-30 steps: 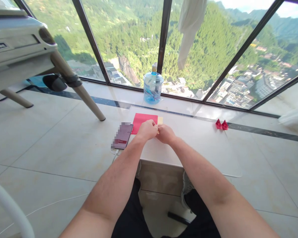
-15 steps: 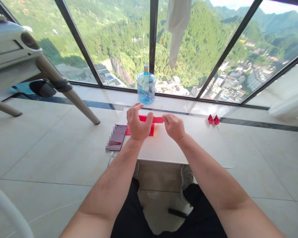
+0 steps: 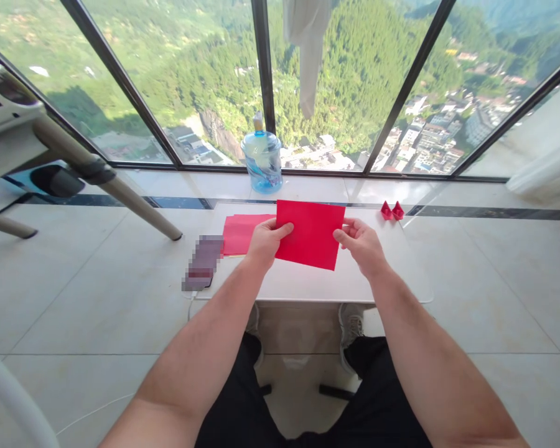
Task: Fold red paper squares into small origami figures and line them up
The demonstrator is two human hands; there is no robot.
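Observation:
A flat red sheet of paper (image 3: 312,235) is held up over the low white table (image 3: 303,286). My left hand (image 3: 265,241) pinches its left edge, thumb on the front face. At the opposite edge, my right hand (image 3: 363,246) grips the sheet between thumb and fingers. Behind my left hand lies a stack of red paper (image 3: 240,235) on the table, partly covered by that hand. Two small folded red paper shapes (image 3: 392,211) stand at the table's far right corner.
A phone (image 3: 203,261), blurred over, lies at the table's left edge with a white cable (image 3: 191,308). Beyond the table stands a blue water jug (image 3: 262,155) against the window. A metal-legged piece of furniture (image 3: 135,202) is on the left.
The red paper, seen as a narrow strip before, now faces me as a broad sheet. My right hand has moved right, and my left hand has closed on the sheet's edge. The view has shifted slightly.

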